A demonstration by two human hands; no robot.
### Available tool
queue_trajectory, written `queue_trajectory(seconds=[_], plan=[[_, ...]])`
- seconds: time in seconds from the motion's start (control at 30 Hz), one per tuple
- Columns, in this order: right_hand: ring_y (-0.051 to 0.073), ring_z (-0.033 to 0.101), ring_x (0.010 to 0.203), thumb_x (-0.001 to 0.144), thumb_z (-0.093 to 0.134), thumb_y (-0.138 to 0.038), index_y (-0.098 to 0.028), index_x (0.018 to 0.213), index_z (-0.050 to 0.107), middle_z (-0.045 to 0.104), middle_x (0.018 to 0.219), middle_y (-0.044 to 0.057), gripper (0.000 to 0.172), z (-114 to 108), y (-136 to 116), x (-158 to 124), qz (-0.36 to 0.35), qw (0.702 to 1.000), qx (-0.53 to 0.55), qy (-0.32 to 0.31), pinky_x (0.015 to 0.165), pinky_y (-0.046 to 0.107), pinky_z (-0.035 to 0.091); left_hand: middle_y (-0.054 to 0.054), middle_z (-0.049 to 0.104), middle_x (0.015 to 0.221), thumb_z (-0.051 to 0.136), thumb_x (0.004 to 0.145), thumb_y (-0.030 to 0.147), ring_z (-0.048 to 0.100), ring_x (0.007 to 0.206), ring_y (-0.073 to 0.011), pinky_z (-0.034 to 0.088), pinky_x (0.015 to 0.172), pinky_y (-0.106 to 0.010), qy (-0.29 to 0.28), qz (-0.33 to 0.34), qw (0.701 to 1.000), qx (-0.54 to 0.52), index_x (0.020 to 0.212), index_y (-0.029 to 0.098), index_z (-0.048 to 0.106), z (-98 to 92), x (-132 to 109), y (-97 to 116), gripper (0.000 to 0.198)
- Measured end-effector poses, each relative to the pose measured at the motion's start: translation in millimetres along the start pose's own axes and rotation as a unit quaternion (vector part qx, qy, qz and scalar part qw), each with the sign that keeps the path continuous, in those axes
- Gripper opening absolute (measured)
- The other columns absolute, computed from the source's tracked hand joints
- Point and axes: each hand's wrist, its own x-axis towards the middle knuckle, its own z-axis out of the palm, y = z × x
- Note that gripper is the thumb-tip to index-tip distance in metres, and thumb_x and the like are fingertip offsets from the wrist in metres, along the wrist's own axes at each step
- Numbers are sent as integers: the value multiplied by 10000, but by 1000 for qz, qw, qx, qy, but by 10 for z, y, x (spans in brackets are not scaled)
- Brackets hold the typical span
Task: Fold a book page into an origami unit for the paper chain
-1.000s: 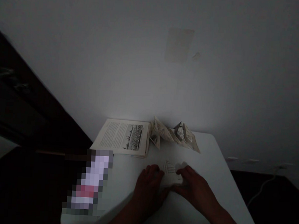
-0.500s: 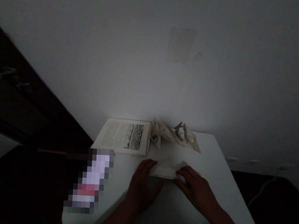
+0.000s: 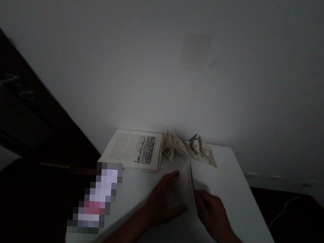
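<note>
A folded piece of printed paper [image 3: 185, 186] is between my hands above the near part of the table, its long edge running steeply from top to bottom. On its left side my left hand [image 3: 161, 203] grips it, fingers at the upper part and thumb toward the lower part. My right hand [image 3: 213, 213] is closed at the right side, its curled fingers against the paper's edge; its fingertips are partly hidden. Farther back stand several folded paper shapes [image 3: 177, 142] made from printed pages.
A book [image 3: 130, 149] with a text page and a picture lies at the table's back left. Nearer, a blurred-out bright object [image 3: 101, 191] lies along the left edge. The white table [image 3: 229, 183] meets a wall [image 3: 143, 62]; a dark door [image 3: 29, 103] is at left.
The folded paper has turned from lying wide with a peak on top to standing steeply on edge. My right hand has lowered and curled; my left has shifted right.
</note>
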Motion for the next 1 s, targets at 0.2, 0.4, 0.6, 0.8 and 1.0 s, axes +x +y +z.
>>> queue_trajectory(seconds=[0.2, 0.4, 0.6, 0.8, 1.0], plan=[[58, 343, 288, 809, 487, -478, -172, 1001, 438, 472, 490, -85, 365, 41, -55, 16, 84, 964, 252, 19, 304, 169, 259, -89, 553, 1186, 654, 700, 285, 535, 1038, -219, 418, 921, -387, 24, -74, 992, -100, 1236, 207, 456, -38, -12, -124, 576], [61, 379, 318, 770, 565, -427, -179, 976, 460, 478, 481, -84, 339, 79, -56, -39, 79, 953, 293, -23, 329, 164, 278, -55, 658, 876, 650, 703, 334, 610, 796, -184, 480, 718, -292, 34, -126, 962, -238, 1108, 159, 580, -45, 29, -146, 446], [107, 487, 346, 809, 479, -396, -125, 1074, 537, 560, 516, -13, 383, 59, -157, -87, 108, 920, 311, -212, 345, 201, 380, -77, 658, 884, 659, 677, 435, 590, 806, -203, 454, 701, -285, 43, -123, 949, -286, 1036, 140, 633, -42, 16, -230, 465], [178, 625, 655, 617, 536, -104, -137, 1127, 545, 666, 759, 52, 510, -25, -219, -98, 110, 912, 280, -280, 654, 296, 512, -76, 665, 847, 642, 683, 468, 580, 763, -197, 435, 685, -281, 29, -160, 934, -318, 999, 126, 661, -14, 6, -224, 466], [125, 575, 487, 527, 544, -42, -129, 1224, 420, 643, 671, 18, 713, 72, -151, -85, 185, 874, 300, -335, 391, 164, 435, -75, 635, 850, 623, 661, 542, 559, 830, -228, 422, 728, -303, 59, -141, 942, -299, 928, 124, 679, 26, 28, -178, 499]])
